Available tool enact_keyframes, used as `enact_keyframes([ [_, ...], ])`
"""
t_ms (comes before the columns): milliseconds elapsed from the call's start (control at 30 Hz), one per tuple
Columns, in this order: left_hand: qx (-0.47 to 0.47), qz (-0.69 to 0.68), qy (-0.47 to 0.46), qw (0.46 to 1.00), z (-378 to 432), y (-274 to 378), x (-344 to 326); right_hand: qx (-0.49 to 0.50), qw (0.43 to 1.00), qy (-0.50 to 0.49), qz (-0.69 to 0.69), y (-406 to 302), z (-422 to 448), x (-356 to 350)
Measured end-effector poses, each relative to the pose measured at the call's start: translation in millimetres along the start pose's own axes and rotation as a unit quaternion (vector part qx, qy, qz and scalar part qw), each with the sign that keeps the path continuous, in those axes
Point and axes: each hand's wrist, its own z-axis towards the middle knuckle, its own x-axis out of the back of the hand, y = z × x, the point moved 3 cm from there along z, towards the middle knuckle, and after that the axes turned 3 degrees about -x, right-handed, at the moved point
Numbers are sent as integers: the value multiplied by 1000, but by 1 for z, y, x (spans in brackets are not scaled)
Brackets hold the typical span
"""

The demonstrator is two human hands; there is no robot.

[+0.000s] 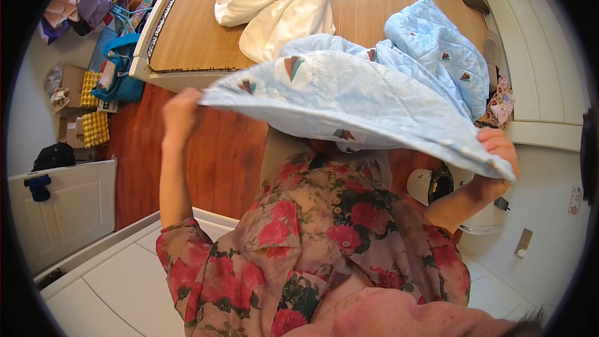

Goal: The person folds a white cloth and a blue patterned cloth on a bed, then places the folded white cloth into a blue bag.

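Note:
A light blue quilted cloth (365,93) with dark red and green printed motifs stretches across the front of my body. My left hand (180,112) is closed on one corner of it, lifted away from the bed. At the opposite corner, my right hand (500,150) grips the edge, with part of the cloth hanging over the fingers. The raised edge sags between both hands. Farther back, more of the blue quilted fabric (435,51) lies bunched on the mat-covered bed (369,4). A crumpled cream cloth (281,4) rests beside it, partly behind the blue cloth.
A white bed frame corner (140,68) stands ahead on the left. Beyond it are a teal bag (124,72), yellow egg trays (96,128) and cardboard boxes (72,84). A white door (65,210) is at the left, and a white cap (419,187) is low on the right.

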Motion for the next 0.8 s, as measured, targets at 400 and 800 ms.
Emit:
enact_keyframes([
  [400,178,-25,178,967,-75,-52,1,-289,955,-21,-62,63,-8,-50],
  [800,-58,-444,-13,894,22,186,20,-312,925,-206,69,63,-45,-159],
])
